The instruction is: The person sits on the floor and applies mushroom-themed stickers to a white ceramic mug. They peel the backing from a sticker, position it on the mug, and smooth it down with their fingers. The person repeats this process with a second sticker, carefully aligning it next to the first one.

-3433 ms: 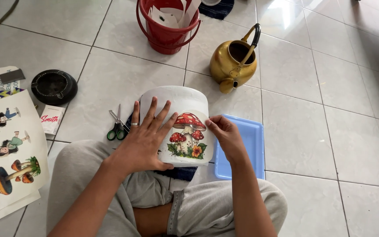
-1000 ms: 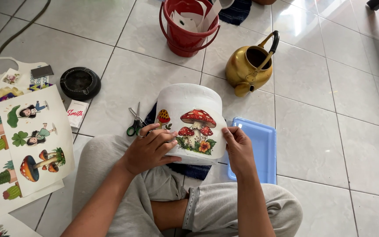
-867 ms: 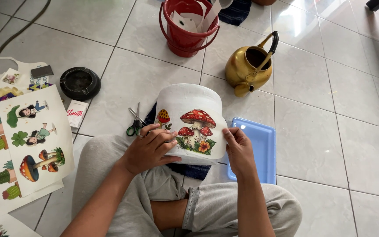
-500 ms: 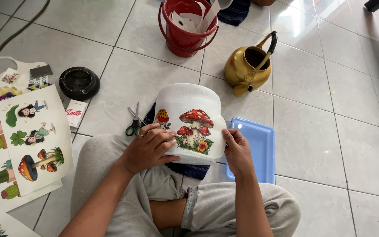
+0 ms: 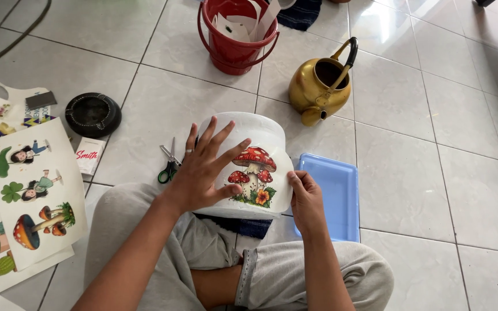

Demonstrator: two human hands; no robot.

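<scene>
Here, the left hand (image 5: 203,173) lies flat, fingers spread, on the pot (image 5: 248,164) beside its mushroom sticker (image 5: 252,178), seemingly smoothing; the right hand (image 5: 305,198) grips the pot's side, steadying. Scissors (image 5: 168,167) lie near.

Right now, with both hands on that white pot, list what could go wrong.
1. The left hand lies flat beside the mushroom picture; a sideways drag might crease or shift it.
2. The white pot rests tilted on the lap, steadied by the right hand; it could roll onto the tiles.
3. The scissors lie on the floor by the left knee, easy to lean on.
</scene>
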